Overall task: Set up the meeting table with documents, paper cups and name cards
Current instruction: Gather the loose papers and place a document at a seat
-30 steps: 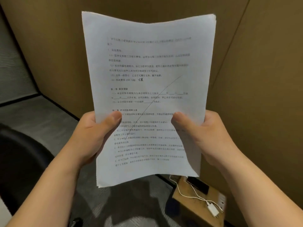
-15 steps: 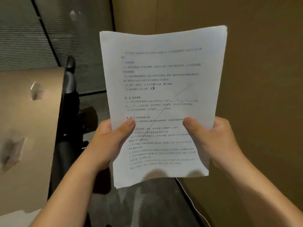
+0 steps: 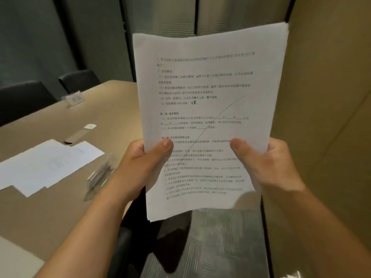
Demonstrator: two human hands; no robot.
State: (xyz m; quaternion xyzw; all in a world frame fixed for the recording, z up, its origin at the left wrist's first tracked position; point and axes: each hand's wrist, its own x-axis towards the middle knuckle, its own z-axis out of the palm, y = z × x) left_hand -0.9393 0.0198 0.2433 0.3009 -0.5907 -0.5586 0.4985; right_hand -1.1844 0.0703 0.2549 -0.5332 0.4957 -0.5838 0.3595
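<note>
Both hands' fingers are hidden behind the document stack (image 3: 208, 109); its print blurs.

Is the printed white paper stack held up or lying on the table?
Held up: the printed white paper stack stands near upright, left hand and right hand gripping its lower edges.

Both forearms reach forward, left hand (image 3: 140, 167) and right hand (image 3: 271, 163) raised, thumbs pressed inward.

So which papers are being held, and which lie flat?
The printed stack, gripped upright by both hands, is held; the white sheets lie flat on the table.
</note>
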